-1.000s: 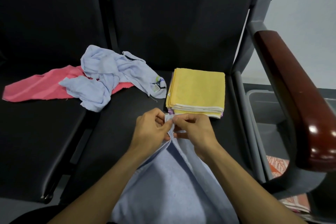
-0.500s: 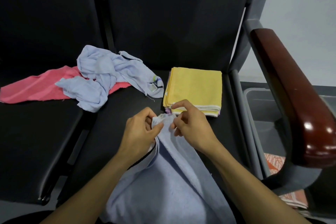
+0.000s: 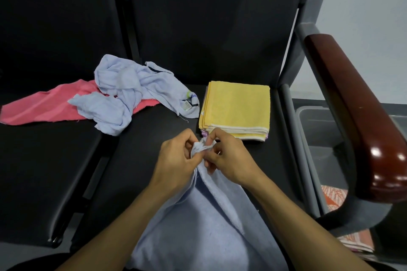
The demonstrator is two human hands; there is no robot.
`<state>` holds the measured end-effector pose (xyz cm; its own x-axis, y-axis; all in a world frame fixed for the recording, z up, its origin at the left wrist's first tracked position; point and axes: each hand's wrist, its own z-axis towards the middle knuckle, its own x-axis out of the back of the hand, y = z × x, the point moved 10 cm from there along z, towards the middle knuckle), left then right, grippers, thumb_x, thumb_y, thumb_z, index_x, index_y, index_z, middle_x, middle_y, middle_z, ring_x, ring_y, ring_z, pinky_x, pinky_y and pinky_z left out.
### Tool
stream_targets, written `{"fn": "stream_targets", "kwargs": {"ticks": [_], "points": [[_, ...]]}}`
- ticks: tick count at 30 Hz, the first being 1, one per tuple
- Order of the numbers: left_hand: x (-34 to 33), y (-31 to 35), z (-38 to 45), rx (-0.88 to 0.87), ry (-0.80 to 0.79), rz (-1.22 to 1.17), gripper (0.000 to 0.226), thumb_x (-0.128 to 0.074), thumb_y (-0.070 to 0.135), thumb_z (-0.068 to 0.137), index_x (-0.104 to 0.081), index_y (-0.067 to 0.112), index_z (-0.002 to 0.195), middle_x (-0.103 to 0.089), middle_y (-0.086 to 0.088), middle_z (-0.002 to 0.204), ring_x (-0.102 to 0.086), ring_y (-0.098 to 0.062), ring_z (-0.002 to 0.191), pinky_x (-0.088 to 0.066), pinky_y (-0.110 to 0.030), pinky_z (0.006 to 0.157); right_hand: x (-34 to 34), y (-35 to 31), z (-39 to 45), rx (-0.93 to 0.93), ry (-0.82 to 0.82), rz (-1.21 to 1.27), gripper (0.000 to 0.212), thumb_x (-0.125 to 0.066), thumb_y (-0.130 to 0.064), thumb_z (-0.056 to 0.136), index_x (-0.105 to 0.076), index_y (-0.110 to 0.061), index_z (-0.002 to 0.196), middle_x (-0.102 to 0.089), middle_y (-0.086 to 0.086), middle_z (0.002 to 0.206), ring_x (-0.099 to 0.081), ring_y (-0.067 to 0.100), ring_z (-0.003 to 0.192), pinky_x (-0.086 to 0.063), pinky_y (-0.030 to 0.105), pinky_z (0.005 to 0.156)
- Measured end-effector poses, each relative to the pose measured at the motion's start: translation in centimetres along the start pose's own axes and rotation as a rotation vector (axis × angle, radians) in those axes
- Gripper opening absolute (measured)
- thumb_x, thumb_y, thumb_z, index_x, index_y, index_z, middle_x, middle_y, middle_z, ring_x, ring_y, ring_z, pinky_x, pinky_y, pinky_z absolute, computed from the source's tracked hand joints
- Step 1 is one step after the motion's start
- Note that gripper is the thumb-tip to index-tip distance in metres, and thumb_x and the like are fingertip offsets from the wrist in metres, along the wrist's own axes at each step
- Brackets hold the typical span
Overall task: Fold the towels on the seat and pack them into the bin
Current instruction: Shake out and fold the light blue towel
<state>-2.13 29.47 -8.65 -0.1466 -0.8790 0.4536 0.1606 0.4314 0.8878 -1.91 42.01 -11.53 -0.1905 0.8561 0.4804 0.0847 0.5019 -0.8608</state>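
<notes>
Both hands pinching the bunched top edge of the light blue towel (image 3: 198, 222), rest draping down toward the lap. Left hand (image 3: 176, 158) and right hand (image 3: 229, 160) touching at the fingertips, fingers curled tight on the cloth. Corners not visibly matched, so likely a skewed fold if laid down like this. Weak pinch on a small wad: could slip and drop the towel off the seat (image 3: 154, 143) front. Folded yellow towel (image 3: 237, 108) just beyond the knuckles, easy to knock askew. Crumpled blue towel (image 3: 132, 92) and pink towel (image 3: 44, 105) still unfolded at left. Bin (image 3: 312, 116) at right, behind the armrest (image 3: 356, 103): awkward reach, snag risk.
</notes>
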Motion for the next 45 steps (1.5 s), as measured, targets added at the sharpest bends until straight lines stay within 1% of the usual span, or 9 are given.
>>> {"fn": "stream_targets", "kwargs": {"ticks": [10,16,22,27,30,33,37,39,45], "points": [[0.1,0.1,0.0,0.013,0.002,0.003,0.020,-0.078,0.008,0.085,-0.061,0.010,0.075,-0.055,0.014,0.052,-0.045,-0.002,0.047,-0.035,-0.013,0.047,-0.4,0.2,0.3,0.067,-0.023,-0.143,0.008,-0.061,-0.016,0.096,-0.066,-0.022,0.093,-0.072,-0.001,0.070,-0.069,0.014,0.063,-0.059,0.038,0.069],[2.7,-1.4,0.5,0.023,0.031,0.209,0.016,-0.078,0.005,0.082,-0.065,0.014,0.078,-0.054,0.007,0.059,-0.047,-0.006,0.054,-0.037,-0.014,0.051,1.7,3.3,-0.5,-0.106,0.025,-0.671,0.013,-0.057,-0.032,0.095,-0.063,-0.022,0.101,-0.065,0.005,0.104,-0.061,0.033,0.097,-0.041,0.036,0.068],[6.1,-4.4,0.6,0.134,0.099,0.243,0.021,-0.079,0.005,0.079,-0.065,0.018,0.071,-0.057,0.007,0.057,-0.046,-0.005,0.047,-0.043,-0.020,0.052,4.5,2.6,-1.5,-0.123,0.146,-0.694,0.024,-0.061,-0.039,0.096,-0.066,-0.033,0.118,-0.068,0.002,0.114,-0.062,0.032,0.105,-0.037,0.034,0.072],[6.1,-5.5,0.8,0.193,0.062,0.101,0.016,-0.077,0.005,0.085,-0.068,0.015,0.076,-0.065,-0.007,0.067,-0.054,-0.016,0.053,-0.050,-0.030,0.053,4.6,2.3,-1.5,-0.026,0.082,-0.501,0.018,-0.068,-0.036,0.093,-0.073,-0.019,0.089,-0.066,-0.001,0.092,-0.061,0.022,0.086,-0.050,0.037,0.073],[5.3,-5.9,1.0,0.231,-0.025,-0.119,0.009,-0.072,0.001,0.089,-0.068,0.007,0.083,-0.064,-0.008,0.069,-0.053,-0.019,0.055,-0.047,-0.027,0.055,5.9,2.3,-1.3,0.028,0.125,-0.190,0.012,-0.077,-0.025,0.087,-0.071,-0.022,0.076,-0.065,-0.011,0.086,-0.062,0.005,0.080,-0.049,0.020,0.073],[4.8,-5.8,1.2,0.232,-0.047,-0.243,0.005,-0.069,-0.002,0.090,-0.069,0.001,0.086,-0.063,-0.009,0.070,-0.050,-0.017,0.057,-0.045,-0.020,0.053,7.1,2.9,-1.5,-0.016,0.210,0.035,0.013,-0.083,-0.018,0.080,-0.075,-0.025,0.073,-0.073,-0.010,0.075,-0.066,0.001,0.072,-0.049,0.013,0.068],[4.6,-6.1,1.5,0.249,0.017,-0.296,0.005,-0.069,0.000,0.090,-0.072,0.002,0.088,-0.066,-0.006,0.071,-0.051,-0.010,0.056,-0.044,-0.017,0.051,7.5,3.8,-1.4,-0.063,0.281,0.167,0.015,-0.086,-0.012,0.076,-0.076,-0.023,0.071,-0.072,-0.004,0.069,-0.063,0.012,0.065,-0.055,0.028,0.063],[4.7,-6.4,1.6,0.260,0.043,-0.301,0.003,-0.069,0.001,0.090,-0.071,0.000,0.091,-0.066,-0.009,0.074,-0.051,-0.009,0.057,-0.044,-0.017,0.051,7.3,4.1,-1.2,-0.067,0.280,0.221,0.017,-0.085,-0.007,0.076,-0.076,-0.021,0.077,-0.064,-0.009,0.063,-0.056,0.008,0.061,-0.050,0.025,0.060],[5.1,-7.2,1.6,0.280,0.079,-0.279,0.006,-0.071,0.006,0.091,-0.072,0.002,0.095,-0.066,-0.031,0.091,-0.054,-0.027,0.073,-0.046,-0.029,0.060,6.7,5.0,-1.2,-0.148,0.287,0.258,0.010,-0.083,-0.010,0.079,-0.077,-0.018,0.082,-0.070,-0.007,0.073,-0.062,0.008,0.067,-0.051,0.021,0.064]]}}
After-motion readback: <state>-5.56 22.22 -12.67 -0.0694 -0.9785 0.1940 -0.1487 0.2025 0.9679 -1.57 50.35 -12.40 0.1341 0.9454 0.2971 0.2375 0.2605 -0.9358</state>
